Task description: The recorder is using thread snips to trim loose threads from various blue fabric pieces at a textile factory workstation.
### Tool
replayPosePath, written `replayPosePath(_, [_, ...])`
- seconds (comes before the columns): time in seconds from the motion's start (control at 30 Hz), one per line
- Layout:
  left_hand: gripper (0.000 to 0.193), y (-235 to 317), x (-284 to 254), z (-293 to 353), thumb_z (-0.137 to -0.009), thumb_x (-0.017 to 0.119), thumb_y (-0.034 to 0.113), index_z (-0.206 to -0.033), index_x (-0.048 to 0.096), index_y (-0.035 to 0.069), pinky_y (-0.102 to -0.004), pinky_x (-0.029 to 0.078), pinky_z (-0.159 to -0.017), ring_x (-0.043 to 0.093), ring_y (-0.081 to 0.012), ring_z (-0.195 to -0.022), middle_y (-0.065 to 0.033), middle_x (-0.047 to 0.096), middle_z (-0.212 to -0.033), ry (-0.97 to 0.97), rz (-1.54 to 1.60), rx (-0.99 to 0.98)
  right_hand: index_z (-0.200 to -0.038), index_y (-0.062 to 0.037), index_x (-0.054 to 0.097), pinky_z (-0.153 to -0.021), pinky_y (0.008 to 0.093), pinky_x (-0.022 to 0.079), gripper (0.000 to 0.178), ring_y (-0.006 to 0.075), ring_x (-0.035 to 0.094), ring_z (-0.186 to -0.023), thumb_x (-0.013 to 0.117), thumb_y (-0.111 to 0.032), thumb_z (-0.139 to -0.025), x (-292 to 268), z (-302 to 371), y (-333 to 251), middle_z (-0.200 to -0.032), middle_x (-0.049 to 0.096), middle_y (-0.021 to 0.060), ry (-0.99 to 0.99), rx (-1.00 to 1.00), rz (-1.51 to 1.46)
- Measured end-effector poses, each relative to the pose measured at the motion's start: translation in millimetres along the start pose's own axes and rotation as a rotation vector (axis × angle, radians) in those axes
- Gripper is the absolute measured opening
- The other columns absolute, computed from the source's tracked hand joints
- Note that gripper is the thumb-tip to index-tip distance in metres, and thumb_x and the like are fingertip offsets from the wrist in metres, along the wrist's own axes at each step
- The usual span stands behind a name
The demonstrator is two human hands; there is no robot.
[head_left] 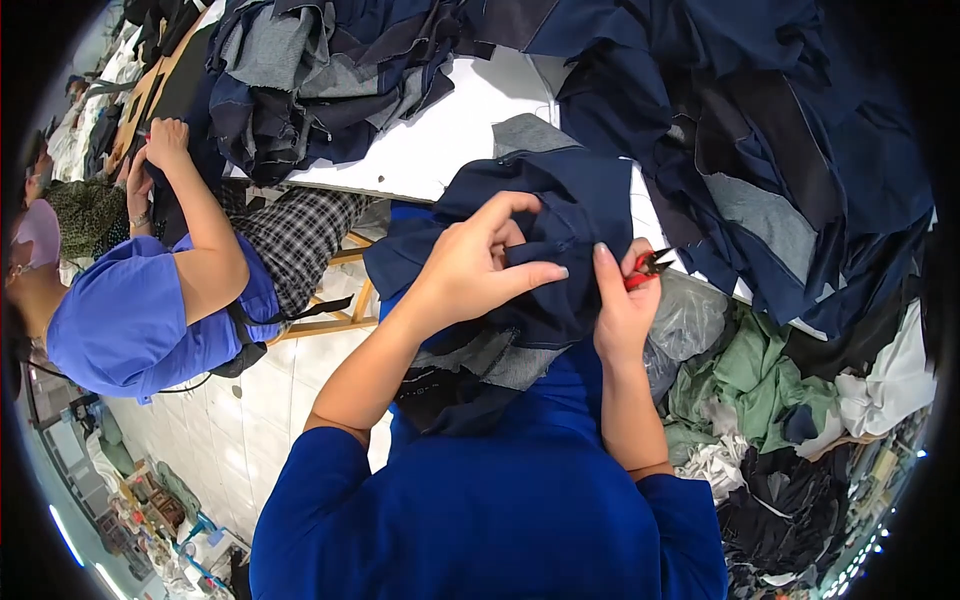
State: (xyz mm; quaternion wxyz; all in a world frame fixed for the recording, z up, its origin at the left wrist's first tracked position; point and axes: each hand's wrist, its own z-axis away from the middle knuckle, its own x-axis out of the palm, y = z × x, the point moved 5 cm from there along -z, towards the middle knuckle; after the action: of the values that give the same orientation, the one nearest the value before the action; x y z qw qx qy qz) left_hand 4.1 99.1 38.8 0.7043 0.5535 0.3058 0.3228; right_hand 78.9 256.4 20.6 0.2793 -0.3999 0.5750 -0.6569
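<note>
A navy garment piece (600, 190) with a grey underside showing in places lies over my lap and the table edge. My left hand (470, 265) has its fingers curled into the navy cloth, the thumb stretched along a fold. Close by on the right, my right hand (625, 310) holds small red-handled thread snips (648, 268), their dark blades pointing away to the right. My right thumb rests against the cloth near a seam. The fingertips of my left hand are partly hidden by the fabric.
On the white table (430, 130) lie heaps of navy and grey cloth (300, 80), with more navy pieces (740, 130) at the right. Below the table's right edge are a clear plastic bag (685, 325) and green cloth (750, 375). A co-worker in a violet shirt (130, 310) sits at the left.
</note>
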Motion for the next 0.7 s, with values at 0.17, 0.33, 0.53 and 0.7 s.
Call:
replayPosePath(0.17, [0.017, 35.4, -14.0, -8.2, -0.076, 0.065, 0.008, -0.093, 0.063, 0.008, -0.0259, 0.040, -0.073, 0.050, -0.0160, -0.081, -0.0034, 0.054, -0.089, 0.197, -0.259, 0.511, -0.073, -0.0123, 0.035, -0.055, 0.0168, 0.024, 0.031, 0.0018, 0.030, -0.062, 0.063, -0.002, -0.082, -23.1, 8.5, 0.4, -0.069, 0.031, -0.0073, -0.086, 0.133, -0.006])
replayPosePath(0.33, [0.017, 46.8, 17.4, -18.7, -0.072, 0.068, 0.009, -0.088, 0.065, 0.006, -0.0343, 0.038, -0.089, 0.052, -0.0253, -0.099, -0.0077, 0.057, -0.104, -0.136, -0.411, 0.611, -0.072, -0.0126, 0.037, -0.060, 0.0163, 0.029, 0.029, 0.0022, 0.036, -0.065, 0.062, -0.004, -0.083, -27.7, 10.4, -16.4, -0.071, 0.039, -0.0068, -0.115, 0.143, -0.154])
replayPosePath(0.53, [0.008, 25.7, 13.9, -17.1, -0.078, 0.064, 0.005, -0.084, 0.060, 0.003, -0.0264, 0.046, -0.068, 0.059, -0.0180, -0.074, -0.0054, 0.061, -0.082, -0.110, -0.116, 0.381, -0.084, -0.0095, 0.050, -0.065, 0.0199, 0.037, 0.010, 0.0062, 0.046, -0.072, 0.058, -0.012, -0.088, -83.1, -16.4, -7.3, -0.077, 0.048, -0.0041, 0.211, 0.324, -0.218])
replayPosePath(0.7, [0.006, 29.4, 15.6, -13.3, -0.080, 0.063, 0.003, -0.084, 0.061, 0.000, -0.0233, 0.046, -0.064, 0.060, -0.0130, -0.071, -0.0066, 0.063, -0.077, 0.062, -0.196, 0.427, -0.103, -0.0051, 0.050, -0.060, 0.0214, 0.040, 0.028, 0.0112, 0.051, -0.065, 0.040, -0.031, -0.097, -108.7, -23.3, -18.9, -0.083, 0.056, 0.0075, 0.332, 0.034, 0.136])
